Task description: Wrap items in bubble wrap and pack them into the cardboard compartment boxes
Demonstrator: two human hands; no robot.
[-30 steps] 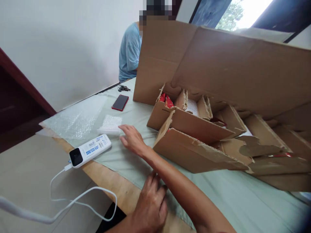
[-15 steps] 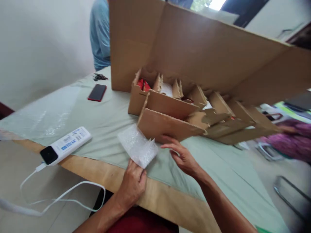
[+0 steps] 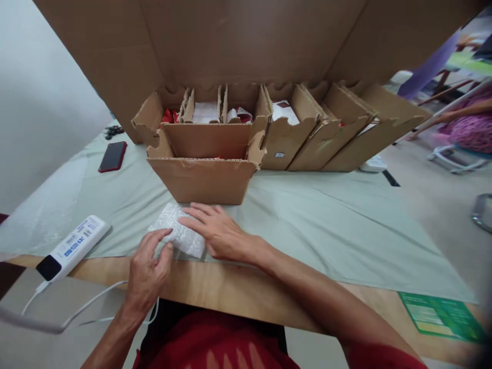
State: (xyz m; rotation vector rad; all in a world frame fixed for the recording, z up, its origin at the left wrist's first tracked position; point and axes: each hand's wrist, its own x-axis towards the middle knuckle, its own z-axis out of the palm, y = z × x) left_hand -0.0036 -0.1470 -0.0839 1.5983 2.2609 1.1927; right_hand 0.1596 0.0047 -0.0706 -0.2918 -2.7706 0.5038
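Note:
A small folded piece of bubble wrap [image 3: 173, 227] lies on the pale green cloth [image 3: 326, 215] near the table's front edge. My left hand [image 3: 148, 269] pinches its near left edge between thumb and fingers. My right hand [image 3: 219, 233] lies flat on its right side, fingers stretched out towards the left. Just behind the wrap stands a brown cardboard box [image 3: 203, 177] with cardboard dividers. Red and white items sit in its rear compartments.
A big cardboard flap [image 3: 238, 36] rises behind the box. A white power bank [image 3: 73, 246] with a white cable [image 3: 77, 315] lies at the left. A red phone [image 3: 113, 156] and dark keys [image 3: 111, 131] lie further back. A green sheet [image 3: 438, 315] lies at the right, and a person in purple [image 3: 467, 128] is at the far right.
The view has swung to face the box head-on. The bubble wrap has come down flat on the cloth, and my right hand has moved left onto it.

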